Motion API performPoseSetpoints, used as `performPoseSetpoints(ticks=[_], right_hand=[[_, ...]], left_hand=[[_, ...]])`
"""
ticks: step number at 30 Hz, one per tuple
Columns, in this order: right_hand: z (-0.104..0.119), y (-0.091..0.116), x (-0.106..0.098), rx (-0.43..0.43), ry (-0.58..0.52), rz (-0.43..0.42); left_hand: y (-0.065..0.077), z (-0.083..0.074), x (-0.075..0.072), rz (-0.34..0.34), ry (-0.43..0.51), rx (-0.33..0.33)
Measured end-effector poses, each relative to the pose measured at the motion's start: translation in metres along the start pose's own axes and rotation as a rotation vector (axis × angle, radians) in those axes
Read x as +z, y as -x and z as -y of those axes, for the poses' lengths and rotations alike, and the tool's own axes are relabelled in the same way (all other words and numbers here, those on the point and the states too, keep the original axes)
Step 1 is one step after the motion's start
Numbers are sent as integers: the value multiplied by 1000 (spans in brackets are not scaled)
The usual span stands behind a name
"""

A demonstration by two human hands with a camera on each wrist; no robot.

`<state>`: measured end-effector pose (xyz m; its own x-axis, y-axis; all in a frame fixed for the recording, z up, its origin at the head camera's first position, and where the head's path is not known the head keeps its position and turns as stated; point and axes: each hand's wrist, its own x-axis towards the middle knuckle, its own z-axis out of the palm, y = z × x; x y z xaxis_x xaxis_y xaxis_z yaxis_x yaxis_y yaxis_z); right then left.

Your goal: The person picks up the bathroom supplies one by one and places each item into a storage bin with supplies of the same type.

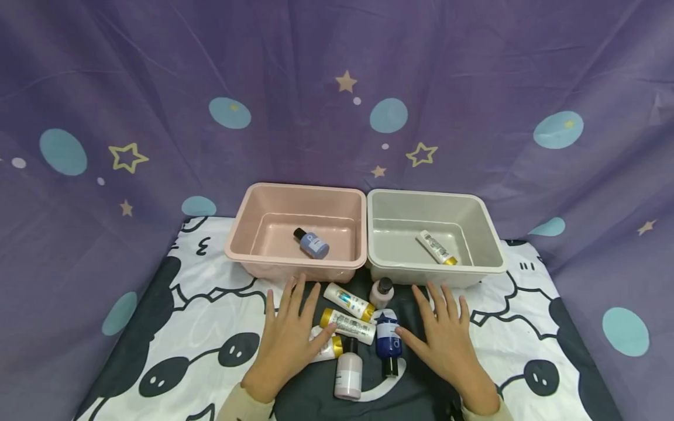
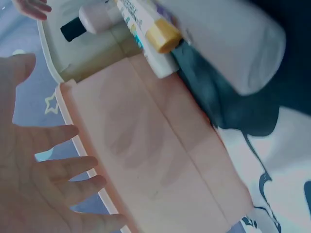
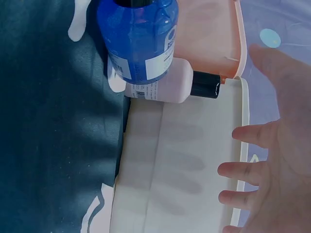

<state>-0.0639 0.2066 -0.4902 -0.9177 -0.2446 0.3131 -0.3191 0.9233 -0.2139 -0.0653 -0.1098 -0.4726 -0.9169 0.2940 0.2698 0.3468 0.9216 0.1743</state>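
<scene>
Both hands are spread flat-fingered over the cloth, the left hand (image 1: 286,336) and the right hand (image 1: 447,342), with nothing held. Between them lies a cluster of small bottles and tubes. Nearest my left thumb are white tubes with gold caps: an upper tube (image 1: 347,300), a middle tube (image 1: 354,327) and a partly hidden lower tube (image 1: 327,346). A pale pink bottle (image 1: 348,377) with a black cap lies below them. By my right thumb is a dark blue bottle (image 1: 388,338), its black cap toward me. Another pale pink bottle (image 1: 381,293) lies close to the grey bin.
A pink bin (image 1: 297,266) at the back left contains a blue-violet bottle (image 1: 313,244) with a black cap. Against its right side stands a light grey bin (image 1: 437,270) containing a white gold-capped tube (image 1: 434,247). Behind both hangs a purple star-patterned curtain (image 1: 295,140).
</scene>
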Motion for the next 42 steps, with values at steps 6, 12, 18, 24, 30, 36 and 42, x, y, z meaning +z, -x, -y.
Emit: performPoseSetpoints(ticks=[6,12,18,24,30,36,42], right_hand=[[-1,-1,-3,-13,-36,-40],[-1,-1,-4,-14,-98,-60],[1,0,-3,-7,-236,-65],[5,2,-4,78,-384,28],[9,4,0,179,-478,91],[12,5,9,247,-519,146],[13,4,18,312,-571,209]], left_hand=[[-5,13,-8,-170,54,45],[-14,31,-15,-343,89,98],[-23,53,-27,-432,121,84],[-32,74,-38,-453,148,38],[-41,94,-49,-429,182,-82],[-47,118,-51,-357,253,-207],[-50,134,-47,-277,384,-330]])
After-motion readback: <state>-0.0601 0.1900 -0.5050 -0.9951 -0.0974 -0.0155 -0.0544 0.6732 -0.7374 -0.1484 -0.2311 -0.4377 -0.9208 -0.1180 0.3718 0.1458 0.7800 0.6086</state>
